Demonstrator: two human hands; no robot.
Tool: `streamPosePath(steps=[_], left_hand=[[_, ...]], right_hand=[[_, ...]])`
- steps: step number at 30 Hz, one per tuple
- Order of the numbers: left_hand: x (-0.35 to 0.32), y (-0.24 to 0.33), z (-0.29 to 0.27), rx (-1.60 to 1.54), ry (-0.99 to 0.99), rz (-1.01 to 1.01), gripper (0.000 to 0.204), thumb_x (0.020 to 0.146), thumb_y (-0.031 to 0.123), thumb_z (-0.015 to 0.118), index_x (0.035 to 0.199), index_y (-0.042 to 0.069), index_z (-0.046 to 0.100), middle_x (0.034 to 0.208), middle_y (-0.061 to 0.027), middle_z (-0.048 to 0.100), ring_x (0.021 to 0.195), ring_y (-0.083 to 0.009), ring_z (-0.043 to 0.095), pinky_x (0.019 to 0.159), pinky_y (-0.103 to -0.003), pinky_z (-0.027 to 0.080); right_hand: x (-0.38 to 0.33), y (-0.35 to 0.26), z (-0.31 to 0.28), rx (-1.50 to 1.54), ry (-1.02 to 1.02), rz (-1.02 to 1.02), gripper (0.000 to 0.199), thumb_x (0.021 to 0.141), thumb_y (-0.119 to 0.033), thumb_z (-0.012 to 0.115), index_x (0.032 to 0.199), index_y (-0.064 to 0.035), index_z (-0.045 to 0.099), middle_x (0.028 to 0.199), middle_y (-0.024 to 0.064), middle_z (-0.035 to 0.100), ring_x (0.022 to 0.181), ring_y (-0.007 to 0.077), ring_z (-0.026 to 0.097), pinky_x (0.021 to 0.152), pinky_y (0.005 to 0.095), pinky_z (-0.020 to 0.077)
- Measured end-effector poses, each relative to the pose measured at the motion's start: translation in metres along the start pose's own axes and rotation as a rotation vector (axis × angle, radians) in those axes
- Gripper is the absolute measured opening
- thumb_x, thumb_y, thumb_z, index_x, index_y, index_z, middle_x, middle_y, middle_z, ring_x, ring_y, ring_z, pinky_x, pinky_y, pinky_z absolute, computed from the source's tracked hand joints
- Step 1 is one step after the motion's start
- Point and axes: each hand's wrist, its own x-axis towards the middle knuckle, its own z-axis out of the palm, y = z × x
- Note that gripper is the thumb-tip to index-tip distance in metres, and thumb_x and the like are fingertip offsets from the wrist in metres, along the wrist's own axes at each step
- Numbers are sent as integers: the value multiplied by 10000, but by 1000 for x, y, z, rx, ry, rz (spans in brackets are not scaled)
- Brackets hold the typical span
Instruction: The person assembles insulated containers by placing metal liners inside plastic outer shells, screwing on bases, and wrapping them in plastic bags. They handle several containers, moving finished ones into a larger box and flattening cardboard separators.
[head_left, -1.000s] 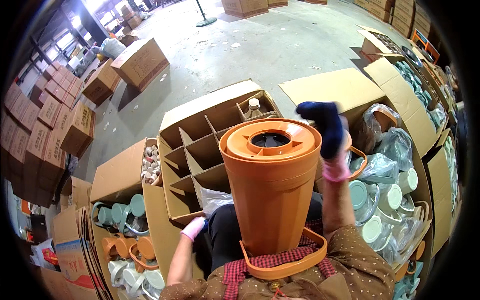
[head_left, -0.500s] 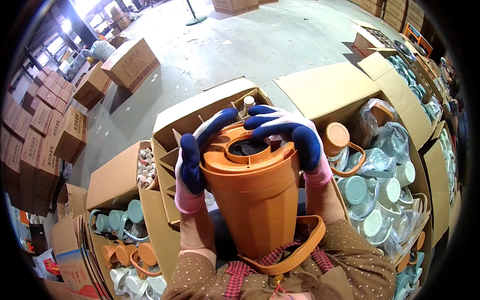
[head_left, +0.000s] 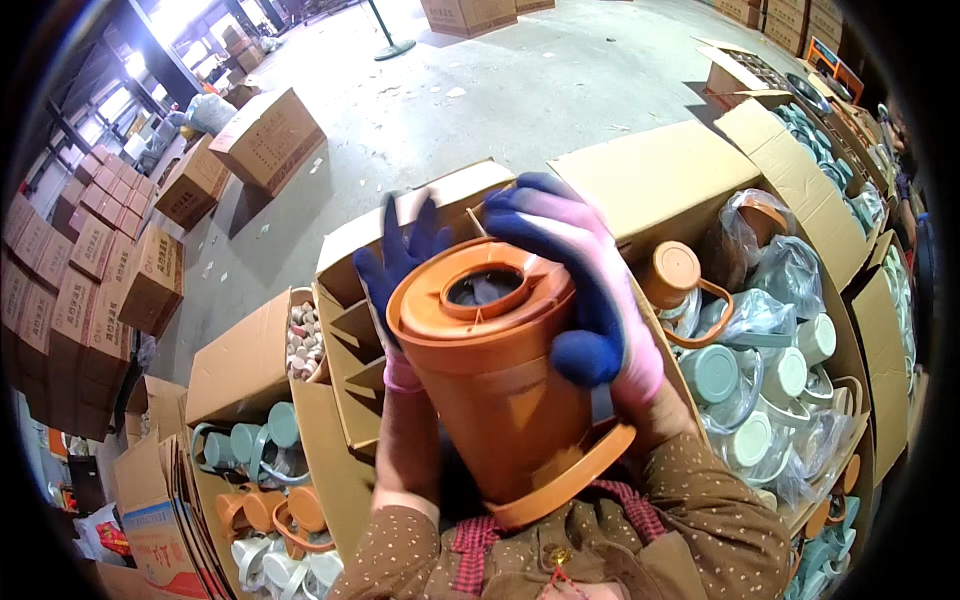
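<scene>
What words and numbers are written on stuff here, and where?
I won't copy writing, but here's where it is:
Carton stack at left: dark printed characters.
Tilted-looking brown carton on the floor: small, faint print, too small to read.
Folded carton, lower left: large print on red.
Orange container: no writing visible.

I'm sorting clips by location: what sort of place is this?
Probably a warehouse or factory packing area: cartons are stacked on the left, a divided cardboard box stands in front, and many handled pieces lie in an open box at right.
</scene>
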Motion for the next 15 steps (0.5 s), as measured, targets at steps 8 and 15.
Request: streamPosePath(steps=[8,15], left_hand=[[-56,61,131,1094,-80,941,660,945,506,473,1458,102,379,1490,-190,382,1420,-336,275,1156,-485,183],[-58,70,98,871,-556,565,993,709,609,726,1481,108,352,1503,-241,335,1426,-367,276,1166,-489,171]], right_hand=[[-51,88,-16,784,391,881,636,1011,-550,295,1279,-26,536,1289,124,570,1203,215,530,1037,371,426],[-31,40,22,520,-253,611,550,930,-365,518,1362,-31,454,1354,157,501,1227,235,509,1053,362,401]])
